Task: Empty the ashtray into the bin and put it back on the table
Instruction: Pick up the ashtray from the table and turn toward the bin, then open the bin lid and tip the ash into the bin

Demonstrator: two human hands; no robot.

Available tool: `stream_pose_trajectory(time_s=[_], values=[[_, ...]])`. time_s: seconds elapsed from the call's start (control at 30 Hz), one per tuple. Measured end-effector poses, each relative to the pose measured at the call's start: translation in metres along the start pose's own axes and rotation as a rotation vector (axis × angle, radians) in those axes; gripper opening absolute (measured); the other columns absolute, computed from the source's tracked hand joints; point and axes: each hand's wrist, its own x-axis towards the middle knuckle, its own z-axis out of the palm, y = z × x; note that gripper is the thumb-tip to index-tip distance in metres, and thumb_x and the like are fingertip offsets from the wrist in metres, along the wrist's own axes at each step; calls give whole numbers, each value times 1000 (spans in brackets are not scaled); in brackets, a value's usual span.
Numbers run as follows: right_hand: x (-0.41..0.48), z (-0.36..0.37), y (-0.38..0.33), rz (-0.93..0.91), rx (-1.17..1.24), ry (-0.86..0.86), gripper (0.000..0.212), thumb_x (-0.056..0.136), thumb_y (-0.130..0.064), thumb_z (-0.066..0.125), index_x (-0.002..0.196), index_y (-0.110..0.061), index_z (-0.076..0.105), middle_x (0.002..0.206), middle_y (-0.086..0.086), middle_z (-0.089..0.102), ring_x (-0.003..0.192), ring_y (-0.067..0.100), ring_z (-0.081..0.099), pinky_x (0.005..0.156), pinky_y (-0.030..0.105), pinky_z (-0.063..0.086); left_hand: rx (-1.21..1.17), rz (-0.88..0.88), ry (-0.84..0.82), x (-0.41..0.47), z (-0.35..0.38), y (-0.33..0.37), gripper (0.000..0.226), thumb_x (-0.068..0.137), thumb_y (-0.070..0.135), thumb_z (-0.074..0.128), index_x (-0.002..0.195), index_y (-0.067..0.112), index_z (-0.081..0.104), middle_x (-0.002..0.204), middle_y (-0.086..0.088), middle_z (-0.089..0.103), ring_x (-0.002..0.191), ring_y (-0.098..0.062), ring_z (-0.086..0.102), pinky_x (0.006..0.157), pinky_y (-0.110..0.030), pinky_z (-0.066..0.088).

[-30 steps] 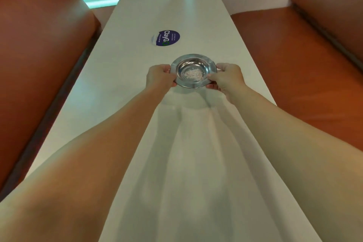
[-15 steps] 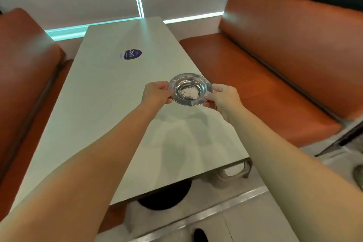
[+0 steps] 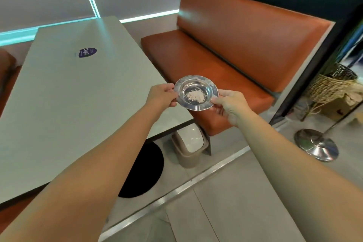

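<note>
A round shiny metal ashtray [image 3: 206,86] with a small heap of pale ash in its bowl is held level in the air, just past the right edge of the grey table [image 3: 78,94]. My left hand [image 3: 162,95] pinches its left rim and my right hand [image 3: 230,105] pinches its right rim. A small beige bin [image 3: 189,146] with a white swing lid stands on the floor below, under the table's near right corner.
An orange bench [image 3: 235,55] runs along the right of the table, with plants behind it. A black round table base [image 3: 145,169] sits under the table. A chrome stand base [image 3: 316,144] and a wicker basket [image 3: 332,84] are on the floor at right.
Both hands lifted the ashtray off the table and carried it right, past the table edge. The view swung right and back, bringing the bin and the floor into sight.
</note>
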Motion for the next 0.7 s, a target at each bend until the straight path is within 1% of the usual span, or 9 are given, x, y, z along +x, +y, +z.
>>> stream_pose_trajectory(time_s=[0.07,0.1,0.17,0.27,0.37,0.47,0.53,0.6,0.7], values=[[-2,-23,4,35,10,-10,18,81,3,60,78,-15,66,72,4,68,60,12,63,42,18,51,-7,-5,12,-8,20,0,47,81,4,59,127,3,51,92,-8,65,65,-9,56,72,-24,54],[-3,-35,6,54,6,-24,17,81,2,59,80,-13,66,72,4,68,59,12,63,42,19,51,-18,-12,17,-12,31,-1,46,81,3,59,126,3,52,84,-4,64,64,-9,56,71,-23,54],[-1,-59,11,82,-9,-50,17,83,2,57,92,-10,66,73,5,67,59,11,62,47,21,53,-29,-26,5,-18,54,-8,44,81,3,58,124,4,54,71,2,60,63,-9,56,71,-23,54],[7,-93,27,113,-30,-63,23,84,2,55,104,-8,62,76,5,67,62,13,63,54,25,55,-39,-52,-7,-25,90,-27,38,82,5,56,120,6,59,66,2,59,62,-10,56,69,-24,54],[18,-117,49,165,-38,-86,19,86,1,53,100,-10,60,78,5,66,64,14,62,53,26,53,-47,-86,1,-29,119,-55,33,82,4,53,113,10,64,66,2,57,63,-11,54,66,-22,53],[33,-130,82,235,-45,-125,16,87,1,51,87,-14,58,77,5,63,63,15,60,55,27,52,-73,-170,0,-28,141,-88,36,84,2,49,115,12,64,64,2,57,61,-11,52,63,-21,51],[47,-134,105,282,-27,-128,18,88,1,50,83,-15,56,75,5,63,61,14,60,48,24,53,-59,-213,-6,-22,151,-109,36,86,-1,45,114,10,64,67,-1,59,60,-10,52,56,-16,51],[63,-134,127,325,2,-110,15,88,1,51,86,-13,55,73,5,62,58,13,60,43,21,52,-16,-252,2,-10,157,-130,36,87,1,44,117,9,61,82,-6,64,62,-9,55,53,-14,51],[91,-131,161,385,11,-75,15,86,1,52,98,-8,55,75,6,63,61,16,60,46,23,53,75,-287,48,18,162,-160,38,88,5,46,125,8,54,105,-10,63,74,-15,58,71,-26,52]])
